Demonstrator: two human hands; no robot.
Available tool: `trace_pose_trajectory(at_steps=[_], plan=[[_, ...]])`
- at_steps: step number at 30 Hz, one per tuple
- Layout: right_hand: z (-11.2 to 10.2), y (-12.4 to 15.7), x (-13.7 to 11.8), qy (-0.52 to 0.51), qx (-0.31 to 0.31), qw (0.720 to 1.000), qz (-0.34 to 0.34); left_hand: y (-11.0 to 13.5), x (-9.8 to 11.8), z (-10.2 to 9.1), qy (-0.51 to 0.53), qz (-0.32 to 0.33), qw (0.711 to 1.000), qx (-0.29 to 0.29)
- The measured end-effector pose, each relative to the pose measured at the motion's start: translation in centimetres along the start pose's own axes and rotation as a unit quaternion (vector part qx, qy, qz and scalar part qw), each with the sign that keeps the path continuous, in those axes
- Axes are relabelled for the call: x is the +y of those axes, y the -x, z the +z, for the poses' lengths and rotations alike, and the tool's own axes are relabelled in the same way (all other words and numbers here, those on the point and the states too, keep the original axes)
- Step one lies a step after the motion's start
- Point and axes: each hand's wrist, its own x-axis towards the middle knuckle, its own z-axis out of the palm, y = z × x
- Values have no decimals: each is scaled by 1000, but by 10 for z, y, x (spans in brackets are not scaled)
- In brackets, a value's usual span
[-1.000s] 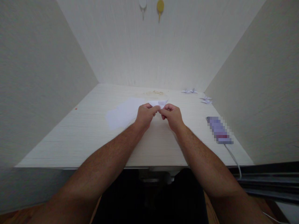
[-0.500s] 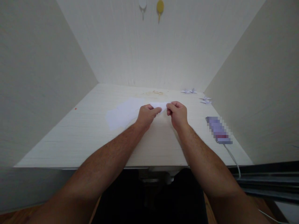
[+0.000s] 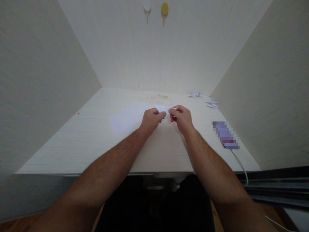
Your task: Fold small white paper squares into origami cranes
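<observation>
Between my hands, over the middle of the white table, is a small folded piece of white paper. My left hand is closed on its left part, the thumb lying along the near side. My right hand pinches the right end between thumb and fingers. The two thumbs are only a short gap apart. My fingers cover much of the paper, so its exact folds cannot be made out. Loose white paper sheets lie flat on the table, just left of my left hand.
Several folded paper cranes stand at the table's back right. Nearer on the right lies a blurred-out phone with a white cable running off the front edge. Walls enclose the table at the back and both sides.
My right hand has shifted slightly left, closer to my left thumb, with the right end of the paper in its pinch. My left hand stays nearly where it was.
</observation>
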Motion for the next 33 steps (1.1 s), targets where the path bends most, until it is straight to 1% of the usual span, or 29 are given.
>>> trace_pose_trajectory(at_steps=[2,5,10,12,14,19,22,26,29,33], plan=[[2,1,3,26,-9,1000,-15,1,2,1,29,3,999,-34],[2,1,5,37,12,998,-41,1,1,2,64,2,996,-62],[-2,0,4,51,-6,996,-76,-5,-5,-2,49,9,996,-69],[-4,1,3,71,-15,992,-101,-7,-6,-4,40,3,997,-69],[-5,2,3,96,-23,988,-117,-7,-6,-5,57,-12,996,-68],[-4,2,6,153,-64,981,-96,-6,-2,-4,149,-72,984,-67],[-2,2,8,163,-72,980,-94,-5,-1,-4,187,-85,976,-72],[-2,2,8,158,-79,981,-84,-4,0,-5,197,-87,972,-94],[-3,2,7,140,-98,983,-70,-3,0,-6,199,-92,971,-93],[-4,2,6,101,-106,988,-43,-4,1,-7,208,-94,969,-97]])
